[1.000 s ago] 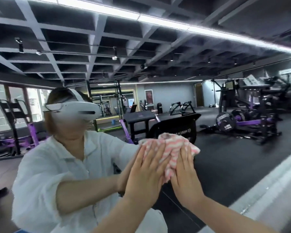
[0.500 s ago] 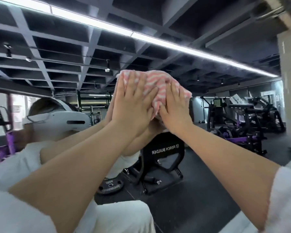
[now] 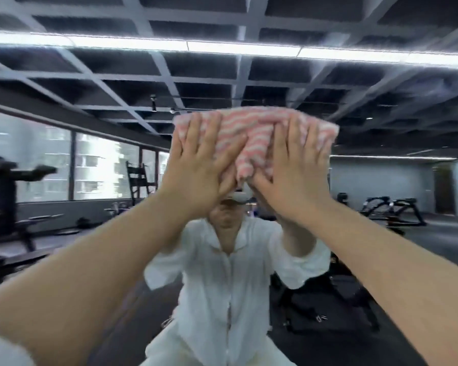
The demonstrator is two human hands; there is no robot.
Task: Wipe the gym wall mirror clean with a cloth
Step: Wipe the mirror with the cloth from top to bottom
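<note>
pressing flat against the gym wall mirror [image 3: 381, 180], both hands hold a pink-and-white striped cloth [image 3: 251, 133] up high on the glass, above the middle of the view. the left hand [image 3: 204, 165] lies open with fingers spread over the cloth's left half, palm toward the glass; the right hand [image 3: 294, 167] lies the same way over the right half, fingers straight and fanned. neither hand curls around the fabric: they pin it to the mirror with flat palms. the cloth is bunched, its upper edge showing above the fingertips and a loose fold hanging down between the two thumbs. both forearms reach up from the lower corners of the view and are bare.

in the glass, straight behind the hands, the person's own reflection [image 3: 230, 281] shows a white buttoned shirt with short sleeves and pale trousers, the arms raised; the cloth and hands cover most of the head, with only a bit of a white headset showing beneath. the mirror also shows a dark grid ceiling with a long strip light [image 3: 238, 48] running across it, a row of windows [image 3: 64, 165] at the left with tall buildings beyond, and dark gym machines [image 3: 391, 210] on a dark floor at both sides. the picture is blurred by motion, and no brand, label or lettering can be read anywhere in it.
</note>
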